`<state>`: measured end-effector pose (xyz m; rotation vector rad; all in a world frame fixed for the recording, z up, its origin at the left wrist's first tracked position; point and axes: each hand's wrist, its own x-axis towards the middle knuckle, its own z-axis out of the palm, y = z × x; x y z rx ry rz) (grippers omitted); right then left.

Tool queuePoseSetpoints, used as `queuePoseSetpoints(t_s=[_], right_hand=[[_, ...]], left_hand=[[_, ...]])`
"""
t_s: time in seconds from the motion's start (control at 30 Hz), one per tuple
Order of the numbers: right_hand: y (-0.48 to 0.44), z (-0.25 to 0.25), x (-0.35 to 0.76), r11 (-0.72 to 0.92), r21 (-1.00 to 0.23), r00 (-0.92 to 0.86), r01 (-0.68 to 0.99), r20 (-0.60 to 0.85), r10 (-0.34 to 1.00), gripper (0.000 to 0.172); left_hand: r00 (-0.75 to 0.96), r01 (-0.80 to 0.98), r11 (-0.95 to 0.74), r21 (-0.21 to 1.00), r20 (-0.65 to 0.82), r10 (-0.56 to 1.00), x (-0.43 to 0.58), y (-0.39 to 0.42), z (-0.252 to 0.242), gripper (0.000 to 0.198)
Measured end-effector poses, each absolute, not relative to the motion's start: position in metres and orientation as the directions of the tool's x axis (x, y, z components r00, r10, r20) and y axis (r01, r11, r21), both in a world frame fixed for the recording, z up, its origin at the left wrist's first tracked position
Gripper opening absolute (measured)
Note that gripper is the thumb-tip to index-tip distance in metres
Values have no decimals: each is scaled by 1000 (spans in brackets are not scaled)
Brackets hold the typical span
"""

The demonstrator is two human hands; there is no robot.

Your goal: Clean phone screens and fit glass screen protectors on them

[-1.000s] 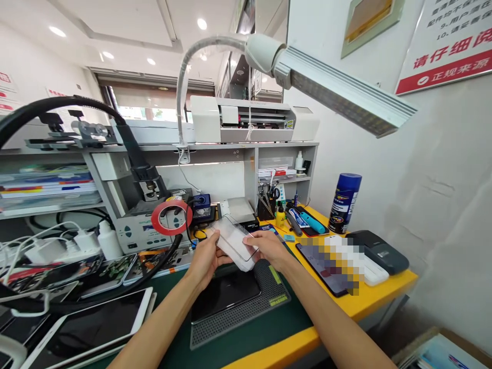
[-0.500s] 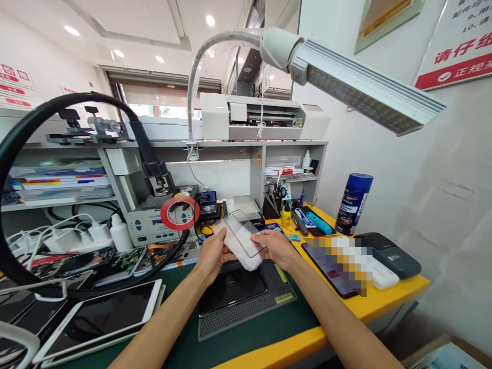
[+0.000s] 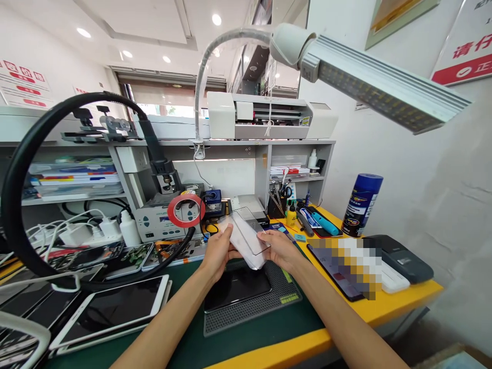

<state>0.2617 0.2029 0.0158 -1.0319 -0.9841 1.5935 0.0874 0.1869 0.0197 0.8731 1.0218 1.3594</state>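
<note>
My left hand [image 3: 219, 252] pinches a whitish, translucent plastic sleeve [image 3: 252, 260] by its left side, thumb on top. A clear glass screen protector [image 3: 245, 229] with a thin dark border lies over the sleeve, tilted. My right hand [image 3: 280, 248] grips the protector's right edge between thumb and fingers. Whether the protector is partly inside the sleeve, I cannot tell. Just below both hands, a black smartphone [image 3: 239, 288] rests screen up on a grey perforated mat [image 3: 265, 307].
On the left lie a white tablet [image 3: 111, 310], opened devices and a thick black hose [image 3: 8, 205]. Red tape [image 3: 186, 210] hangs by a grey station. To the right are another phone [image 3: 332, 271], a blue spray can [image 3: 362, 205] and a dark case [image 3: 403, 260]. A lamp [image 3: 376, 77] reaches overhead.
The camera has turned slightly left, so the scene sits farther right in the picture. Both hands keep their hold, and the protector and sleeve look almost the same.
</note>
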Motion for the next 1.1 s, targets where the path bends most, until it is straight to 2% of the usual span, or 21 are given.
queuePoseSetpoints(t_s=[0.23, 0.47, 0.63, 0.8, 0.87, 0.97, 1.1], right_hand=[[202, 14, 256, -201, -917, -142, -344, -161, 977, 18], [195, 17, 252, -255, -935, -192, -245, -211, 958, 13], [193, 16, 250, -227, -946, -196, -231, -183, 963, 15], [213, 17, 257, -201, -954, -107, -221, -181, 978, 16], [233, 22, 259, -209, -957, -52, -201, -203, 978, 21], [272, 33, 258, -213, -964, 25, -159, -220, 975, 33], [320, 51, 243, -206, -975, 108, -82, -214, 971, 36]], left_hand=[[-33, -336, 12, 942, -24, 999, 88, 184, 23, 19], [-144, -270, -45, 962, 6, 990, 89, 184, 18, 21], [-144, -196, -39, 980, 10, 989, 89, 185, 17, 25], [-124, -91, -27, 996, 15, 992, 88, 183, 22, 39], [-136, -51, -39, 998, 32, 990, 87, 182, 24, 41], [-154, 16, -65, 998, 67, 986, 86, 182, 25, 39], [-125, 139, -102, 985, 119, 985, 86, 181, 23, 32]])
